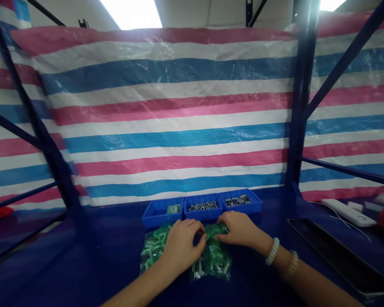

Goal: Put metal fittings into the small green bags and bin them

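Two clear plastic bags of small green and pale pieces lie side by side in front of me. My left hand (184,245) reaches across the left bag (153,245), its thumb and fingers curled together at the upper left edge of the right bag (214,258). From the other side my right hand (238,230), with coiled bands on its wrist, has its fingers bent onto the top of the same right bag. Both hands appear to pinch its plastic. The fingertips are partly hidden, and the exact kind of the green pieces is too small to tell.
Behind the bags stand three blue bins: the left bin (156,219) with a small green packet (173,209), the middle with small metal parts (203,206), the right with metal cylinders (238,200). A dark flat panel (336,251) and a white power strip (350,212) lie right.
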### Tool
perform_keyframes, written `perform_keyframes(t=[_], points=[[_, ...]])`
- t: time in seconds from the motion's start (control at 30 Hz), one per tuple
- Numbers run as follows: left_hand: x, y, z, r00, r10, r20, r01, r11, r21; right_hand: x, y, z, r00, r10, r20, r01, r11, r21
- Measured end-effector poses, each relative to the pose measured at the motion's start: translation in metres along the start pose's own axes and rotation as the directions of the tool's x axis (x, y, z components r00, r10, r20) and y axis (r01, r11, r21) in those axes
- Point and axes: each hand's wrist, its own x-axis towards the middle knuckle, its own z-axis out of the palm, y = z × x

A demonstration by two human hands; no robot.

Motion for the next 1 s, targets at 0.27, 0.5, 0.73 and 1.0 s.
perform_keyframes(t=[0.27,0.5,0.73,1.0], points=[[0.003,-0.019,0.002,0.981,-0.125,-0.146,0.068,0.937,-0.342,0.005,-0.002,0.014,1.0,-0.026,-0.002,0.026,1.0,-0.003],[0.002,-0.023,0.011,0.969,-0.227,-0.093,0.127,0.789,-0.602,0.002,-0.01,0.015,0.966,-0.128,-0.226,0.153,0.983,0.098],[0.0,-0.012,0.006,0.878,-0.371,0.302,0.394,0.205,-0.896,0.004,-0.021,0.012,0.989,0.135,-0.067,-0.035,0.637,0.77],[-0.009,0.008,-0.015,0.892,-0.235,0.386,0.403,0.027,-0.915,-0.013,-0.05,-0.004,0.971,0.113,0.212,-0.215,0.015,0.977]])
